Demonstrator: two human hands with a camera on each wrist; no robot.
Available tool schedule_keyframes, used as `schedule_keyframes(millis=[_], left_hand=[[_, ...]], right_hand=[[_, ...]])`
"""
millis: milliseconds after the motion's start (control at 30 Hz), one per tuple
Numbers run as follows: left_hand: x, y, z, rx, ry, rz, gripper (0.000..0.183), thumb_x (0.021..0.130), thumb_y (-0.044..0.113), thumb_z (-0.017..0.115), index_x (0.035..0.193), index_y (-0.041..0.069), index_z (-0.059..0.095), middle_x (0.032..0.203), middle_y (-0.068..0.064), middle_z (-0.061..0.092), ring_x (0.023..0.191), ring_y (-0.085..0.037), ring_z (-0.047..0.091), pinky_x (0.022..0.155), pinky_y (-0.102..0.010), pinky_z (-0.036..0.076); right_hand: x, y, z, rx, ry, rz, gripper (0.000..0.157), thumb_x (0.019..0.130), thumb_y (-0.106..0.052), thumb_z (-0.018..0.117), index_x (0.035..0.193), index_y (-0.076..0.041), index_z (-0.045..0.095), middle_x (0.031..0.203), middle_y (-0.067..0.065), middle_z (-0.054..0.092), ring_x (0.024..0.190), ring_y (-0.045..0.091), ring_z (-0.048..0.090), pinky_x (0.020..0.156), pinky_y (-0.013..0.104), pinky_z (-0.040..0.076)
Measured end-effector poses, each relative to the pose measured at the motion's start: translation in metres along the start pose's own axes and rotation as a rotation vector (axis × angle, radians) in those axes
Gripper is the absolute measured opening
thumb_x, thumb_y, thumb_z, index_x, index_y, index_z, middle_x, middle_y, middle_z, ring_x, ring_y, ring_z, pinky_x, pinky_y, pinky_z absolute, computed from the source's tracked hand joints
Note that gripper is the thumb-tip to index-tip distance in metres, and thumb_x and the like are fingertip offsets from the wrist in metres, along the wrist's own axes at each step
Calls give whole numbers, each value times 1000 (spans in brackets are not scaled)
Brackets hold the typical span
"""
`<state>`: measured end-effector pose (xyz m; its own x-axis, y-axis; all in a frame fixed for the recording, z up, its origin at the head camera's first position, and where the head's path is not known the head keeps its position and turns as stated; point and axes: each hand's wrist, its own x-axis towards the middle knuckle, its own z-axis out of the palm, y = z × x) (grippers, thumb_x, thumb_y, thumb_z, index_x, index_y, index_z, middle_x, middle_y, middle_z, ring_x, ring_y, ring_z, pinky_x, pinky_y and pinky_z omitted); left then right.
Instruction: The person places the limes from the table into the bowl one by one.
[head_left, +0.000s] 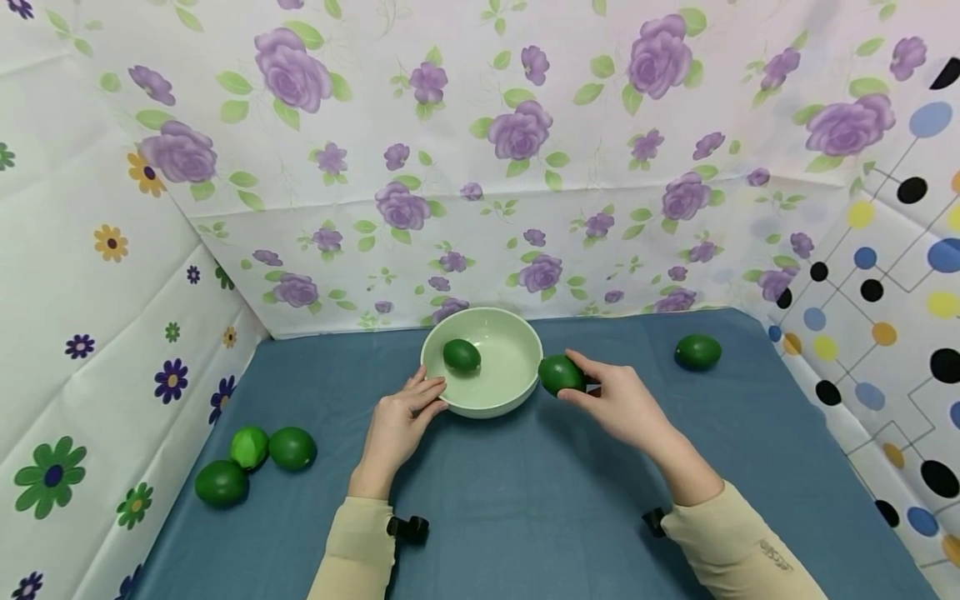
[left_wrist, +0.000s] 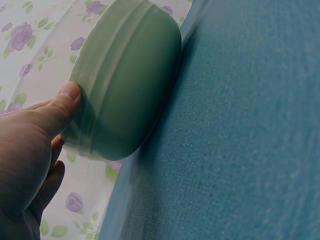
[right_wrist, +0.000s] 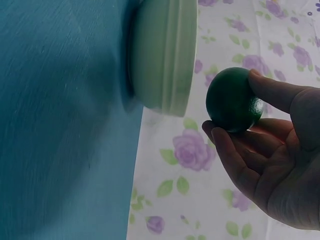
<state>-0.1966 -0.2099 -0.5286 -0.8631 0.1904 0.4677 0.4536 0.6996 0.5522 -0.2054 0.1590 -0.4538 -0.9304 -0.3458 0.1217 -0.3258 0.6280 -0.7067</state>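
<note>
Loading the bowl [head_left: 504, 367] appears to be the step in hand; the right hand [head_left: 611, 402] grips a lime [head_left: 561, 375] between thumb and fingers just beside the bowl's right rim, while the left hand [head_left: 401, 423] lightly pinches the near-left rim; another lime [head_left: 461, 356] lies inside. Next, the move likely calls for carrying the held lime leftward over the rim; the fingers then loosen low down.
</note>
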Motion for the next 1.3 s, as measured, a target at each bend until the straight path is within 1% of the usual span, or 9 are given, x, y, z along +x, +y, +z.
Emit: schedule_keyframes(millis=[433,600,767,867,967,1067,1167,1233,1300], left_hand=[[0,-1,1,3,5,8,38,96,22,81,131,8,78,137,-3,72,145,-23,54,119,-43,46],[0,-1,0,4,3,9,38,96,22,81,132,9,78,136,-4,72,144,-23,54,118,-43,47],[0,-1,0,2,3,13,38,96,20,81,132,8,78,136,-6,73,144,-23,54,118,-44,47],[0,-1,0,0,5,17,37,96,20,81,131,7,78,136,-6,73,144,-24,54,119,-44,46],[0,-1,0,2,9,20,37,96,20,81,131,7,78,136,-6,73,144,-24,55,119,-44,46],[0,-2,0,2,12,25,37,96,20,81,130,7,78,136,-7,73,144,-25,55,118,-45,47],[0,-2,0,-1,14,29,37,96,20,82,130,7,79,135,-8,73,143,-25,55,118,-46,47],[0,-2,0,-2,15,30,37,96,20,82,130,7,79,135,-7,73,143,-25,55,118,-46,47],[0,-2,1,-3,17,32,37,96,20,82,130,8,79,135,-7,73,143,-24,55,118,-45,47]], right_hand=[[14,-12,24,47,15,-22,72,100,-35,81,161,-10,52,135,16,72,95,22,76,75,36,63],[25,-17,32,67,46,-27,70,100,-33,81,160,-9,53,134,17,72,95,23,78,76,38,65],[38,-22,42,74,37,-25,70,100,-33,81,160,-10,53,135,17,71,96,22,77,76,35,65],[48,-25,47,47,26,-30,70,100,-34,81,160,-11,53,127,14,75,86,16,75,70,33,62],[59,-28,53,-2,12,-29,71,100,-36,80,161,-11,51,116,11,79,74,9,68,63,31,57],[69,-32,58,-65,-9,-21,73,101,-35,79,162,-10,49,110,11,79,67,12,65,61,34,54],[77,-36,63,-150,-25,-16,72,101,-35,79,162,-10,49,117,13,78,78,22,72,67,40,59],[81,-38,67,-206,-27,-18,70,101,-33,79,161,-10,51,127,15,75,91,27,75,73,45,63],[85,-39,72,-274,-23,-19,68,101,-32,79,160,-10,53,137,15,71,102,32,75,78,50,64]])
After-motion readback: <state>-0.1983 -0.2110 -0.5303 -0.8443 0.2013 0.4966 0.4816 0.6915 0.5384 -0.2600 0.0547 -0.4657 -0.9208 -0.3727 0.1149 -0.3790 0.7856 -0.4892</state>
